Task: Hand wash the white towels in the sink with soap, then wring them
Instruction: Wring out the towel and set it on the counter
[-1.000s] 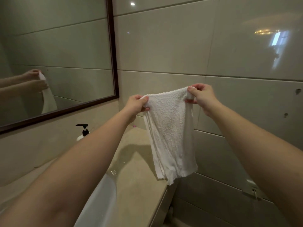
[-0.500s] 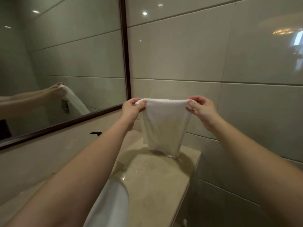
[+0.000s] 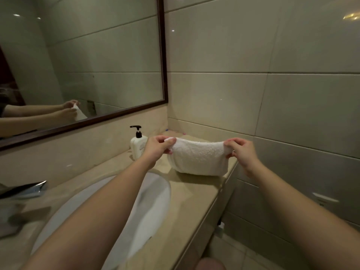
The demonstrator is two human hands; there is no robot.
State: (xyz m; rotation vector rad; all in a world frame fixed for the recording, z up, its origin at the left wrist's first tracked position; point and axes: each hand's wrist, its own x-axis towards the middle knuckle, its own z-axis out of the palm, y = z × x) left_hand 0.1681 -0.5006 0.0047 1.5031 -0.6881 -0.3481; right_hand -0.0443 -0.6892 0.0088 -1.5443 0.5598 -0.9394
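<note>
A white towel [image 3: 198,155] is stretched between both hands, and its lower fold rests on the beige counter [image 3: 194,193] at the far right corner. My left hand [image 3: 157,148] pinches the towel's left top corner. My right hand [image 3: 240,150] pinches the right top corner. The white sink basin [image 3: 153,203] lies below my left forearm, which hides much of it. A white soap pump bottle [image 3: 138,144] with a black nozzle stands just left of my left hand.
A chrome faucet [image 3: 25,189] juts in from the left edge. A dark-framed mirror [image 3: 81,61] hangs above the counter on the left wall. Tiled walls close the corner behind the towel. The counter's right edge drops to the floor.
Both hands have lowered the towel from mid-air down onto the counter, where its lower part now folds. The view has tilted down, showing the sink, faucet and soap bottle.
</note>
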